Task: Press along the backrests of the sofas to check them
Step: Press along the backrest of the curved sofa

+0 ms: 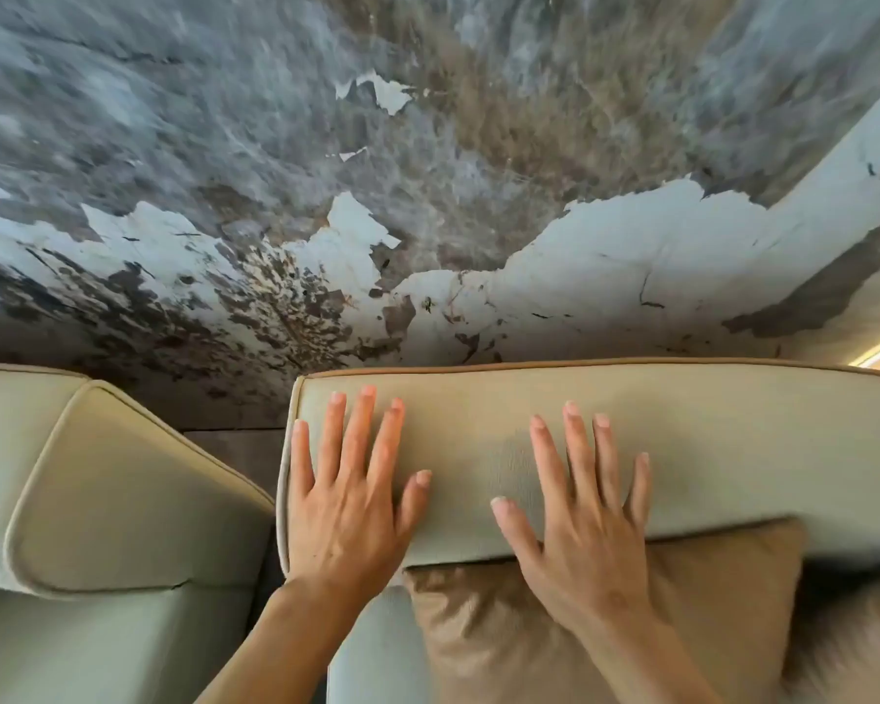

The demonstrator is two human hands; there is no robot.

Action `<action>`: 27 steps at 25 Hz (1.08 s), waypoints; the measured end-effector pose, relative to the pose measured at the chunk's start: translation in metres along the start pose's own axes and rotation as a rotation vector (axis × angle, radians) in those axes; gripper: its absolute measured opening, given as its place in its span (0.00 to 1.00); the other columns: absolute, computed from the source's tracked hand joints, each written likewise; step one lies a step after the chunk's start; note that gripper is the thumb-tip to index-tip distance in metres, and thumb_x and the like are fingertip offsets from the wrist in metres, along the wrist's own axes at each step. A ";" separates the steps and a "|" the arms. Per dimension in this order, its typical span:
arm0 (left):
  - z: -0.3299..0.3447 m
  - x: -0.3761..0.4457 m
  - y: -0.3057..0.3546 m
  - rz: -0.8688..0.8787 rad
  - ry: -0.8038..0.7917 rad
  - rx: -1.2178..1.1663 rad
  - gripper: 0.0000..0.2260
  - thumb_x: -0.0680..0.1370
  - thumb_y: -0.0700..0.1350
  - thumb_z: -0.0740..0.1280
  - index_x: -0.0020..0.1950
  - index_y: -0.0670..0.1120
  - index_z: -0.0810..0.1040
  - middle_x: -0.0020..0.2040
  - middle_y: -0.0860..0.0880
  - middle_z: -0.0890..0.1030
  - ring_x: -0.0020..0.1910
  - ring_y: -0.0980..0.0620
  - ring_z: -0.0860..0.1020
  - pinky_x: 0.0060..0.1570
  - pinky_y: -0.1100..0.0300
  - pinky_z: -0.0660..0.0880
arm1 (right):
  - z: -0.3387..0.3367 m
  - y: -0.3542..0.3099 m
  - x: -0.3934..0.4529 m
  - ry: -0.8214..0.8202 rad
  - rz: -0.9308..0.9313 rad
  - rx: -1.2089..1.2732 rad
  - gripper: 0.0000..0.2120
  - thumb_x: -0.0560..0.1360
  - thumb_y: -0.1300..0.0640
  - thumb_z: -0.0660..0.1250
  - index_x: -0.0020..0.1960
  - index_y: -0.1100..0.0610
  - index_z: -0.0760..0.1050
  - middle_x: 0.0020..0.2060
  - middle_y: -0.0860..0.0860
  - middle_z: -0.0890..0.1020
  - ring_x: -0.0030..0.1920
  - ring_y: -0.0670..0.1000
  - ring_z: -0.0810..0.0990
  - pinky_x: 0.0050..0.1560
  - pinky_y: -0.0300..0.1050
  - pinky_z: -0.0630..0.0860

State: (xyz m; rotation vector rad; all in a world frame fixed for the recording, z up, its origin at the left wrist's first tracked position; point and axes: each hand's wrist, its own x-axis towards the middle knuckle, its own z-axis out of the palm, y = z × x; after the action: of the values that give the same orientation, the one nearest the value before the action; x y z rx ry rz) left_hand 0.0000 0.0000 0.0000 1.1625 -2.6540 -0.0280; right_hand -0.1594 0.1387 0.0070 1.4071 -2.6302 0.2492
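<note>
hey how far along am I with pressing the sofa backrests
Done: nothing in this view proves any stretch is already checked. In hand: your left hand and right hand lie flat, fingers spread, on top of the right sofa's backrest, near its left end, above a tan cushion. Left: that backrest runs on to the right, and the neighbouring sofa's backrest on the left has no hand on it.

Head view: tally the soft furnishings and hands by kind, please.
Sofa backrests: 2, the pressed backrest and the neighbouring backrest.
Brown cushions: 1, the cushion.
Hands: 2, left hand and right hand, both flat on the pressed backrest.
Total: 5.
</note>
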 end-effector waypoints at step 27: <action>0.069 0.142 -0.004 0.118 0.201 0.038 0.28 0.79 0.60 0.52 0.75 0.48 0.67 0.76 0.45 0.68 0.76 0.42 0.63 0.70 0.37 0.62 | 0.080 0.029 0.130 0.264 0.105 -0.050 0.31 0.77 0.36 0.47 0.73 0.51 0.65 0.71 0.57 0.71 0.72 0.61 0.66 0.70 0.69 0.56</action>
State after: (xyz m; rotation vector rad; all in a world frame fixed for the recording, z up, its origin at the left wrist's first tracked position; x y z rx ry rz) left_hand -0.1050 -0.1113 -0.0369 0.9623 -2.5486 0.1523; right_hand -0.2594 0.0326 -0.0463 1.1356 -2.4769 0.3521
